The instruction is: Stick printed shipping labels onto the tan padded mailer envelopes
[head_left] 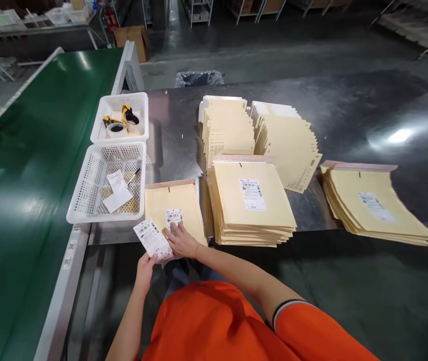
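A padded envelope [155, 198] lies at the table's front edge, its flap end away from me. On it sits a white printed shipping label [174, 216], and the fingers of my right hand [182, 241] rest spread over the label's lower part. My left hand [146, 271] pinches the lower edge of a sheet of labels [149, 235], which is tilted over the envelope's near left corner. Just right of these, a stack of padded envelopes [225, 200] carries a label [252, 194] on its top one.
Two white plastic baskets stand at left: the far basket [97, 118] holds tape rolls and yellow dispensers, the near basket [76, 200] paper slips and a pen. Rows of envelopes [229, 123] lean behind the stack; another labelled stack [349, 185] overhangs the edge. A green conveyor [29, 175] runs alongside.
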